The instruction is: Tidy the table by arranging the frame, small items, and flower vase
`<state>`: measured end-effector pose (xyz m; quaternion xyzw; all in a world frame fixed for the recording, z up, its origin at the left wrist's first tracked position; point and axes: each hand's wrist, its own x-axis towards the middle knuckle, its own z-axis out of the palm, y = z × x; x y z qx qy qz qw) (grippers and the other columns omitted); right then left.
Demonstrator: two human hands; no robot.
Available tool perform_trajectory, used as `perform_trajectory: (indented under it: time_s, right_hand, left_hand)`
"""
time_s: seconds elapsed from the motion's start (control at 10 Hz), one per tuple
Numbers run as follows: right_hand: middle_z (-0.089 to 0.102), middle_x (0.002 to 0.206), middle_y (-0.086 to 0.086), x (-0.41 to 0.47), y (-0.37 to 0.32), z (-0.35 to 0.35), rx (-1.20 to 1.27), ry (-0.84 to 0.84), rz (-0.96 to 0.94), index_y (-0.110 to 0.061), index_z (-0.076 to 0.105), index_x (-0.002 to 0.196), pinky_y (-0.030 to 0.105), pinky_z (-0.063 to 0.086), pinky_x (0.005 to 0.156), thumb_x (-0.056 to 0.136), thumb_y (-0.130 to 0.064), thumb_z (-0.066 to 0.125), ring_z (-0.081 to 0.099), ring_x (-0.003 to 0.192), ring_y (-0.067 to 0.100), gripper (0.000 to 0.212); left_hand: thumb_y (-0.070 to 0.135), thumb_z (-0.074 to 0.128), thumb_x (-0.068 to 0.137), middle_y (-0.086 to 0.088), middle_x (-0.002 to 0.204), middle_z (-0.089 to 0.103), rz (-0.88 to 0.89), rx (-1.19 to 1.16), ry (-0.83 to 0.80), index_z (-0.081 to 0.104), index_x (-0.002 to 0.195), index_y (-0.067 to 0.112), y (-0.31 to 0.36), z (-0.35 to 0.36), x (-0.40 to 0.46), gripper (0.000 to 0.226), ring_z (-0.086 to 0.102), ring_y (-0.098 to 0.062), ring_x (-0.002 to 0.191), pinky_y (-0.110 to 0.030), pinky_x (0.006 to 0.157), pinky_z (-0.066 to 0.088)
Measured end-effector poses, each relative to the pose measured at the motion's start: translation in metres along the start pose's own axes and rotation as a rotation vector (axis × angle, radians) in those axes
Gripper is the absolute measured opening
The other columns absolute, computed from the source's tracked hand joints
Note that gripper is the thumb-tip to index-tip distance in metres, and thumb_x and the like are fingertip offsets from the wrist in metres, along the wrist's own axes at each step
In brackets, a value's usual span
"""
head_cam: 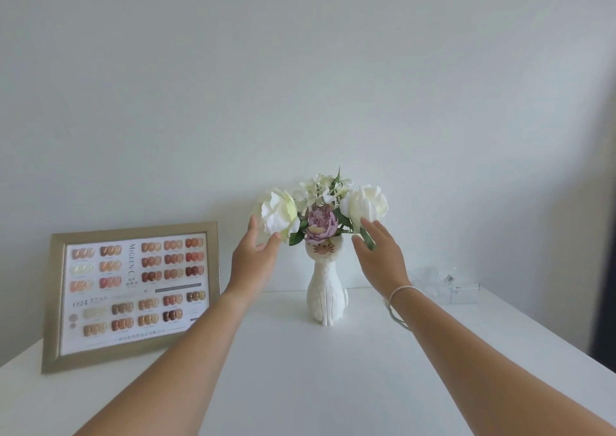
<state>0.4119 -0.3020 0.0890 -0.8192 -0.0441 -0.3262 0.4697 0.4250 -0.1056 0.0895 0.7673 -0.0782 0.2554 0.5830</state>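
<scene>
A white cat-shaped vase (326, 294) stands upright near the back middle of the white table (300, 385). It holds white flowers (363, 204) and one purple bloom (320, 224). My left hand (254, 259) is open, fingertips touching the left white flower. My right hand (380, 255) is open too, its fingers against the leaves below the right white flower. A gold frame (133, 297) with a chart of nail colour samples leans against the wall at the left.
A clear acrylic box (448, 284) sits at the back right of the table, close to the wall. The table's right edge runs beside a dark strip (603, 235). The pale wall stands directly behind the vase.
</scene>
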Motion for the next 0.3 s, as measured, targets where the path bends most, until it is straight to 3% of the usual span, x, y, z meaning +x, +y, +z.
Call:
perform_trajectory:
  time_s: [0.1,0.3]
  right_hand:
    - [0.029,0.151,0.002,-0.016,-0.007,-0.010,-0.012,-0.003,0.015,-0.024,0.039,0.135,0.023,0.023,0.104,0.091,-0.025,0.046,0.025,0.138,0.012,0.044]
    - [0.028,0.151,0.002,-0.071,-0.022,-0.027,-0.095,-0.089,-0.020,-0.022,0.035,0.138,0.026,0.022,0.107,0.091,-0.028,0.045,0.023,0.139,0.013,0.048]
  left_hand:
    - [0.035,0.047,0.091,-0.003,0.146,0.041,-0.044,-0.004,0.001,0.017,0.145,0.027,0.006,-0.009,-0.021,0.063,0.044,-0.017,0.129,-0.019,0.087,0.030]
    - [0.035,0.047,0.091,0.002,0.153,0.029,-0.077,0.039,-0.046,0.019,0.145,0.026,0.013,-0.032,-0.088,0.062,0.041,-0.017,0.132,-0.025,0.095,0.029]
